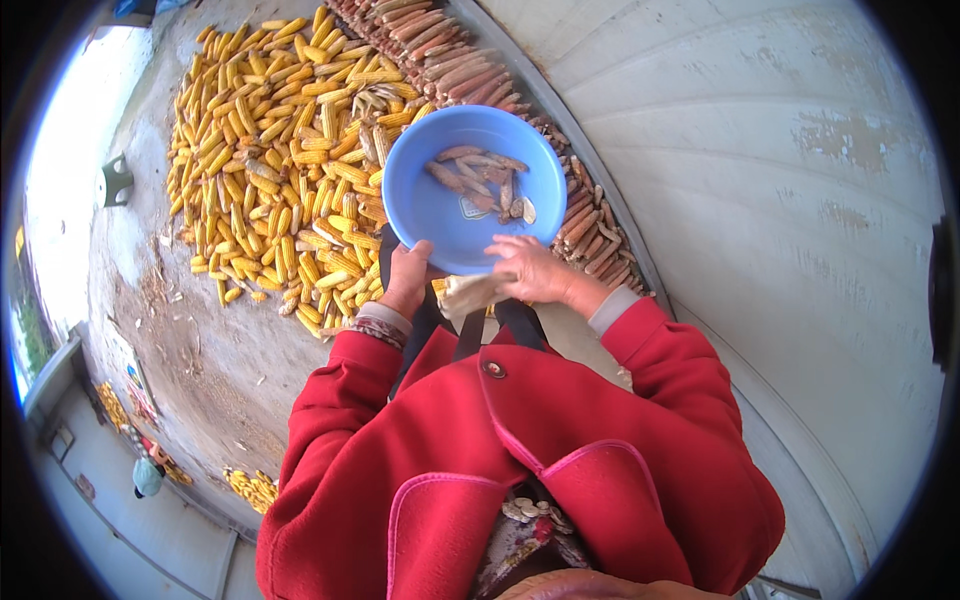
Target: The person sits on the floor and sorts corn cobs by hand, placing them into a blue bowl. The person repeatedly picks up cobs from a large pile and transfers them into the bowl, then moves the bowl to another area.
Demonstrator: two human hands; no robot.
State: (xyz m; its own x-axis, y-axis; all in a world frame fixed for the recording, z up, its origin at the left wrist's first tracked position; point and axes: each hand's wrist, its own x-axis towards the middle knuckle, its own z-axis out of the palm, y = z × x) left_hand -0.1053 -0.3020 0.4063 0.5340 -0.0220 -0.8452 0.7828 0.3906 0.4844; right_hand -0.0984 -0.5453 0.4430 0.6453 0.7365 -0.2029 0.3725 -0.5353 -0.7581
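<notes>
My left hand grips the near left rim of a round blue plastic basin, its thumb over the edge. Inside the basin lie several small reddish-brown pieces that look like bare corn cobs, grouped towards its far side, with a pale piece at their right end. At the near right rim is my right hand, fingers spread over the edge. A pale, blurred piece, perhaps husk or cloth, shows just under that hand; whether the hand holds it, I cannot tell.
Beyond and left of the basin spreads a large heap of yellow corn ears. Stripped reddish cobs are stacked along the pale wall at right. A green stool stands at far left. Smaller corn piles lie lower left.
</notes>
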